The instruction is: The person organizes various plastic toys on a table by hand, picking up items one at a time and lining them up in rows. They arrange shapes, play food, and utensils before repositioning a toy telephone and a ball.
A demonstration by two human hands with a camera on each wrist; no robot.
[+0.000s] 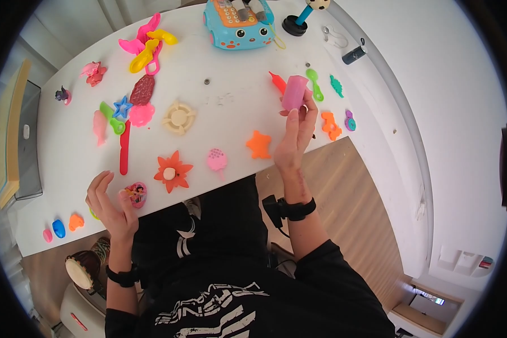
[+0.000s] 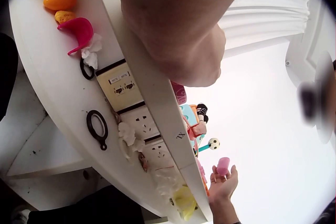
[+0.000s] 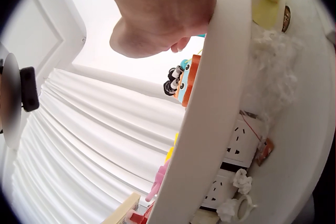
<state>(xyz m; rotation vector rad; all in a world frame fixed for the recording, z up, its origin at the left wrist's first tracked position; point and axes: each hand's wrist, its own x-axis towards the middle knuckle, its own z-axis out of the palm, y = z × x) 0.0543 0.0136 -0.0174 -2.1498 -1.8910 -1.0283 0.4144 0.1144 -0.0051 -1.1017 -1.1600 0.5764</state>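
In the head view the right hand (image 1: 294,135) holds a pink cylinder (image 1: 294,93) above the table's right part, beside a red tool (image 1: 277,82). The left hand (image 1: 111,207) is at the front edge on the left, its fingers relaxed, with an oval picture piece (image 1: 136,195) next to its thumb; it holds nothing visible. From the left wrist view, the pink cylinder (image 2: 223,166) stands out in the right hand (image 2: 223,186). The right wrist view shows the back of the right hand (image 3: 157,19); the cylinder is hidden there.
On the white table (image 1: 231,84) lie an orange star (image 1: 259,145), a red flower (image 1: 173,172) with a pale lump, a cream ring (image 1: 179,117), a pink piece (image 1: 217,160) and a red knife (image 1: 124,148). A toy phone (image 1: 240,35) stands at the back.
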